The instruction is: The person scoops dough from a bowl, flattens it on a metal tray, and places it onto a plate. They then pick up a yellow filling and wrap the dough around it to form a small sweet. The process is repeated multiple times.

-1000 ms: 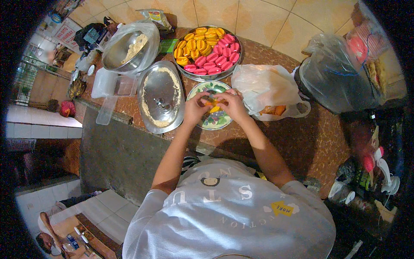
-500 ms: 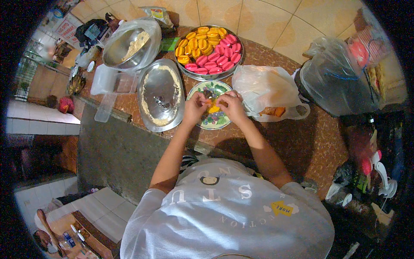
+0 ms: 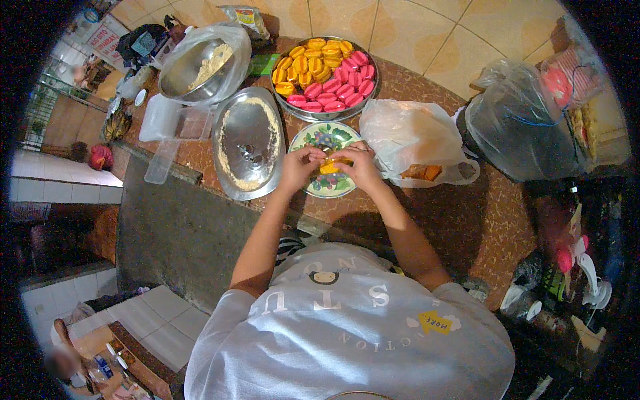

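My left hand (image 3: 300, 169) and my right hand (image 3: 361, 165) meet over a round plate (image 3: 339, 189) with a leafy, fruit-patterned rim. The fingers of both are pinched on a small yellow-wrapped sweet (image 3: 329, 167), low over the plate's middle; the fingertips partly hide it. Some dark and clear bits lie on the plate beyond my fingers, too small to name. Just behind the plate stands a round metal pan (image 3: 323, 115) filled with wrapped sweets: yellow ones (image 3: 308, 65) at the left and back, pink ones (image 3: 339, 89) at the right and front.
Left of the plate lies an oval metal tray (image 3: 248, 143) edged with pale powder. Behind it a bagged steel bowl (image 3: 180, 72) holds more powder. Clear plastic containers (image 3: 160, 120) sit farther left. A white plastic bag (image 3: 410, 137) stands close right. Another person (image 3: 63, 357) is at lower left.
My left fingers have shifted slightly, and the orange bit that showed beside them is no longer visible. Both hands stay over the plate at the yellow piece.
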The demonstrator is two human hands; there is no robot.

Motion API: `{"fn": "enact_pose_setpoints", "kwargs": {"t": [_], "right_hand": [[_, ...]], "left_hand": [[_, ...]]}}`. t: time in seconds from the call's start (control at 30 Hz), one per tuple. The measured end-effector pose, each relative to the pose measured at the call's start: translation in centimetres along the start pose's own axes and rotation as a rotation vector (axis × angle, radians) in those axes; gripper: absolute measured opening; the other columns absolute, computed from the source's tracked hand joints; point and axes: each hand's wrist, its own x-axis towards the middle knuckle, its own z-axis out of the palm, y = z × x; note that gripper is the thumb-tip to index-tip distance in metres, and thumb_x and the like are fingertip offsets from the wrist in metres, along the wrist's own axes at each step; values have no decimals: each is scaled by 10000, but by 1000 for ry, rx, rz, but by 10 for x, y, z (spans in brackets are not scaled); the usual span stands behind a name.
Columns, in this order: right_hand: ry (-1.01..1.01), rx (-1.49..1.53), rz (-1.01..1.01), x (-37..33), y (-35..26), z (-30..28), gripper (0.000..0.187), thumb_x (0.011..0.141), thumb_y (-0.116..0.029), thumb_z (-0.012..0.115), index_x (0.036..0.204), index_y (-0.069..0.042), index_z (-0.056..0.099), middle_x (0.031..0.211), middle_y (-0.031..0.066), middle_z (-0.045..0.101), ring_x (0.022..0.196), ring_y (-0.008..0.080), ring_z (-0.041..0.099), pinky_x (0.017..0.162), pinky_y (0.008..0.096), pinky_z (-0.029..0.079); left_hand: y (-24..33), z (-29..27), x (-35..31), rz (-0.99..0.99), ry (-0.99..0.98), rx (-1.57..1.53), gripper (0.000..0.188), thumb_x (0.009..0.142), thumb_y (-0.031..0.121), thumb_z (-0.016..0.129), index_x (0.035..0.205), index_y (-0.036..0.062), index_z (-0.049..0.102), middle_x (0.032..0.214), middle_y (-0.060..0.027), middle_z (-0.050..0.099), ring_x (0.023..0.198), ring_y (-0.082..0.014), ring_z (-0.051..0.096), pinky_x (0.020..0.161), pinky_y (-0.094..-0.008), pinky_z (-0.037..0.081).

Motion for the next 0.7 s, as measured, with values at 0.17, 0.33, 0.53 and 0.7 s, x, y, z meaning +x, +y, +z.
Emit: {"fn": "enact_pose_setpoints", "kwargs": {"t": [0.17, 0.33, 0.53, 0.7], "right_hand": [[16, -33, -14, -4, 4, -1, 347, 727, -134, 772, 1064, -177, 702, 943, -2, 696, 987, 211, 553, 923, 381, 358], [14, -85, -11, -3, -6, -7, 498, 689, -145, 803, 1162, -199, 657, 957, -15, 697, 1018, 207, 545, 937, 395, 350], [-46, -85, 23, -4, 5, 3, 517, 697, -222, 801, 1190, -258, 651, 1030, 52, 632, 1053, 278, 524, 958, 455, 342], [-38, -50, 51, -5, 7, 10, 517, 687, -216, 799, 1182, -263, 658, 1044, 71, 592, 1050, 291, 532, 949, 448, 348]], "left_hand": [[5, 1, 0, -15, 12, 3, 171, 836, -30, 669, 1006, -21, 669, 921, -42, 679, 853, -98, 628, 790, -242, 513], [7, 2, -3, -67, -4, -73, 216, 834, -38, 673, 1043, -1, 634, 890, -6, 632, 823, -83, 593, 767, -228, 500], [5, 6, -3, -27, -28, -138, 235, 844, -11, 678, 1068, 6, 611, 909, 2, 613, 844, -81, 576, 787, -229, 488], [3, 8, -3, 0, -13, -181, 222, 847, -37, 657, 1058, 11, 610, 878, 5, 594, 829, -73, 558, 772, -212, 473]]}}
